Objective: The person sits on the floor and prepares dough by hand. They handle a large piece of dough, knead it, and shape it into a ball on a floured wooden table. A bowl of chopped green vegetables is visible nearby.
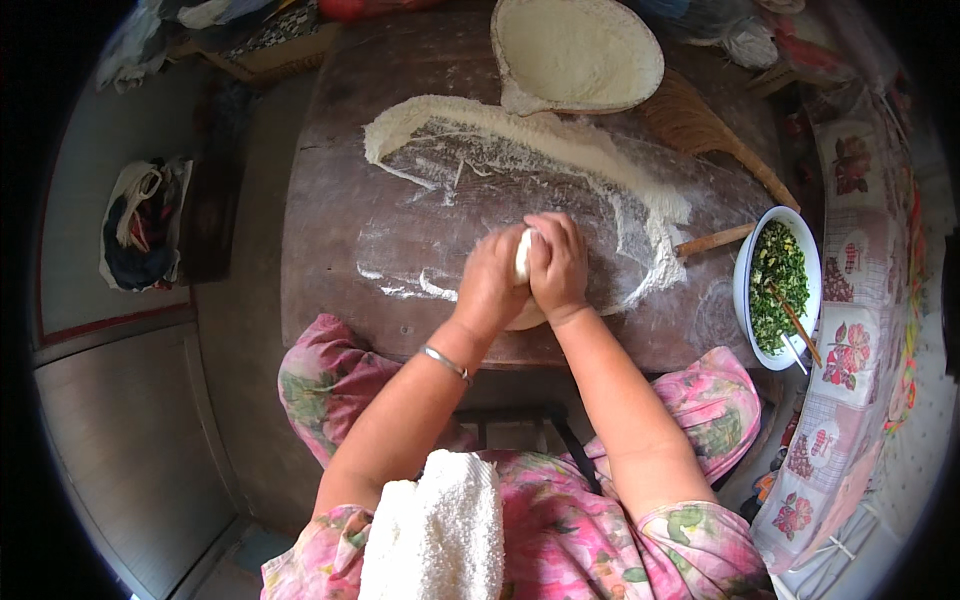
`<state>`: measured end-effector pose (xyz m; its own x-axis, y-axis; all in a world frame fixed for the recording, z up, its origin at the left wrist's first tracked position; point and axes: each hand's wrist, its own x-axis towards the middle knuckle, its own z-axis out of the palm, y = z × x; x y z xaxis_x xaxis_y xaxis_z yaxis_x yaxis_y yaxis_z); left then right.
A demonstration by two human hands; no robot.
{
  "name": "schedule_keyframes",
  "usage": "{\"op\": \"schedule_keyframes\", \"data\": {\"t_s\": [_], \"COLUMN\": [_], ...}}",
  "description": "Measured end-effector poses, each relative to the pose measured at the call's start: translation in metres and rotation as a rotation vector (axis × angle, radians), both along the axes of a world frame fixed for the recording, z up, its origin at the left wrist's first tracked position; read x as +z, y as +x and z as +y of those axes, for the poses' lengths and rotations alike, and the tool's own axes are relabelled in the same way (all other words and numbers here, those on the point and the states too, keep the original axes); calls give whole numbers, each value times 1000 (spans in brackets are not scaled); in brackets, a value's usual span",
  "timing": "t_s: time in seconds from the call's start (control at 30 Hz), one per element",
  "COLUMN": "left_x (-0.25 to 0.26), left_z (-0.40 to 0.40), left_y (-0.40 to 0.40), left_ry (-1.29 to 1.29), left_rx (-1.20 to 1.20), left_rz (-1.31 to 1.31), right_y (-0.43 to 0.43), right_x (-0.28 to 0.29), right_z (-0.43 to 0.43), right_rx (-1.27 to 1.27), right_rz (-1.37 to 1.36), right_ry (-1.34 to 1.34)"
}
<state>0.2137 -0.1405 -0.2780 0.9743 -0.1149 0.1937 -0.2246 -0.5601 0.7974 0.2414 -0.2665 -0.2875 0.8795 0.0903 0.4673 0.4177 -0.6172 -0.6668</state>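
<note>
Both hands close around a piece of white dough (523, 257) over the wooden board (322, 225). My left hand (491, 277) wraps it from the left, and my right hand (559, 262) presses from the right. Only a narrow strip of the dough shows between them. Under my wrists, at the board's near side, lies another pale round of dough (527, 318), partly covered by my forearms. A curved band of flour (525, 124) runs across the board beyond my hands and down to the right.
At the far edge sits a wide container of flour (577, 52), beside a brush with a wooden handle (697, 120). A wooden stick (716, 240) reaches an enamel bowl of chopped greens (780, 285), which holds chopsticks (796, 326). Patterned cloth (847, 352) hangs along the right.
</note>
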Motion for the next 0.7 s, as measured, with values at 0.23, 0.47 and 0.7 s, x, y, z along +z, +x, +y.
{"op": "schedule_keyframes", "data": {"t_s": [0.23,0.47,0.7], "left_x": [-7,35,22], "left_z": [-6,32,2], "left_y": [46,-16,-90], "left_ry": [146,-671,151], "left_rx": [266,-291,-69], "left_rz": [37,731,-26], "right_y": [64,-7,-91], "right_x": [-13,65,34], "right_z": [5,11,-11], "right_rx": [-35,146,153], "right_rz": [188,471,-103], "right_ry": [-108,353,-97]}}
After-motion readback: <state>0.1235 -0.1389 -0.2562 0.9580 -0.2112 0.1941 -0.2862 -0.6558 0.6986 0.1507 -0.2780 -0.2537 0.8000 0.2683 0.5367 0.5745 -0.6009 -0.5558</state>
